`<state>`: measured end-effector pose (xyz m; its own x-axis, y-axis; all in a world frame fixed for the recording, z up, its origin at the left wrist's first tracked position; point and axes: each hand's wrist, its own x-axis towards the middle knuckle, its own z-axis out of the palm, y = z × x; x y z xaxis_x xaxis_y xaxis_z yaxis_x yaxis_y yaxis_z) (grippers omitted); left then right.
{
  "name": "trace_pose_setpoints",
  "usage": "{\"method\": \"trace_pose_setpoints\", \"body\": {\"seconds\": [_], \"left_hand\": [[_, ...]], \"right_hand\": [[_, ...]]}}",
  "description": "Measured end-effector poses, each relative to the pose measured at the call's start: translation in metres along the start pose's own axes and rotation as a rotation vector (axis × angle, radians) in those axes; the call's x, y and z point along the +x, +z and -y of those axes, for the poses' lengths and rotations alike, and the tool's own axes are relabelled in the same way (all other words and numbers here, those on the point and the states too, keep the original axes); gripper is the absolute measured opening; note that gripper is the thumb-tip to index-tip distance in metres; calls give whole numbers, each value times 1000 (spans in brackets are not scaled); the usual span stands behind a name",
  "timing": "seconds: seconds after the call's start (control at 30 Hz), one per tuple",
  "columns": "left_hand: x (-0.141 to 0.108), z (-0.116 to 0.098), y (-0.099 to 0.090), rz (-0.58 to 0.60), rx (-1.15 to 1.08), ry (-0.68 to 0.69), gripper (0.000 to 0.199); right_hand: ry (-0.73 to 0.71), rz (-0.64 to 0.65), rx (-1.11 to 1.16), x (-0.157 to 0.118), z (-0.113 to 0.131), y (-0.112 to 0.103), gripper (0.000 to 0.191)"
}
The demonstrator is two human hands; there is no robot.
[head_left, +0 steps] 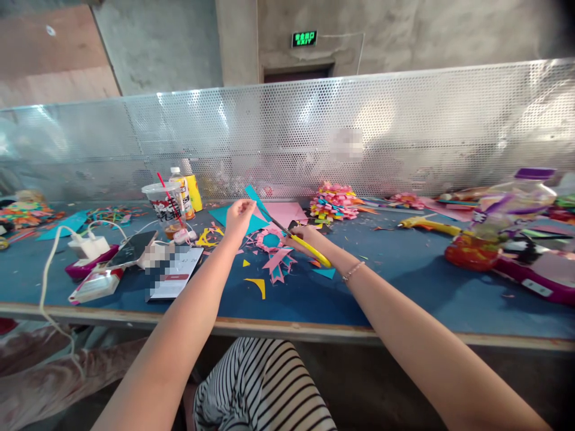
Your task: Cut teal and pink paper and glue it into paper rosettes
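My left hand (239, 216) pinches a narrow strip of blue paper (255, 194) above the middle of the table. In my right hand (306, 234) is a pair of scissors with yellow handles (317, 250), its dark blades pointing up and left toward the strip. Whether the blades touch the paper is hard to tell. Below the hands lies a pink and blue paper rosette with ribbon tails (279, 262). Behind them rest a blue paper sheet (222, 216) and a pink paper sheet (290, 212). A yellow paper scrap (257, 287) lies nearer the front edge.
A plastic cup with a red straw (162, 209), a phone (135, 246), a tablet (182, 275) and a white charger (90, 244) stand left. Pink paper pieces (333, 203) are heaped behind. At right are a yellow glue gun (429, 225) and a purple-capped jar (507, 206). A perforated metal screen (287, 137) borders the back.
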<state>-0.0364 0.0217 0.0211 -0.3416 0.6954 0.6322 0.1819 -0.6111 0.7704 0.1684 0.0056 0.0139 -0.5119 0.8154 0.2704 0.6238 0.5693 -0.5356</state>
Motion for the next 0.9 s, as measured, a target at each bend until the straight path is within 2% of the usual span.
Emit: {"method": "trace_pose_setpoints", "body": {"seconds": [0.07, 0.17, 0.37, 0.57, 0.73, 0.83, 0.9], "left_hand": [[0, -1, 0, -9, -49, -55, 22], [-1, -2, 0, 4, -59, -63, 21], [-2, -4, -2, 44, -71, -58, 19], [-2, -7, -1, 29, -57, -62, 17], [1, -3, -5, -91, -24, -34, 16], [3, 0, -7, -192, -75, -27, 17], [4, 0, -8, -206, -127, -41, 19]], "right_hand": [[-30, 2, 2, 2, -3, 2, 43], [-56, 3, -4, 4, -8, 4, 41], [-29, 41, 1, 6, -12, 5, 38], [14, 79, 9, 4, -7, 6, 41], [-67, 127, -7, -7, 5, -5, 40], [-110, 98, 56, -10, 5, -9, 41], [-96, 70, 107, -11, 4, -9, 42]]}}
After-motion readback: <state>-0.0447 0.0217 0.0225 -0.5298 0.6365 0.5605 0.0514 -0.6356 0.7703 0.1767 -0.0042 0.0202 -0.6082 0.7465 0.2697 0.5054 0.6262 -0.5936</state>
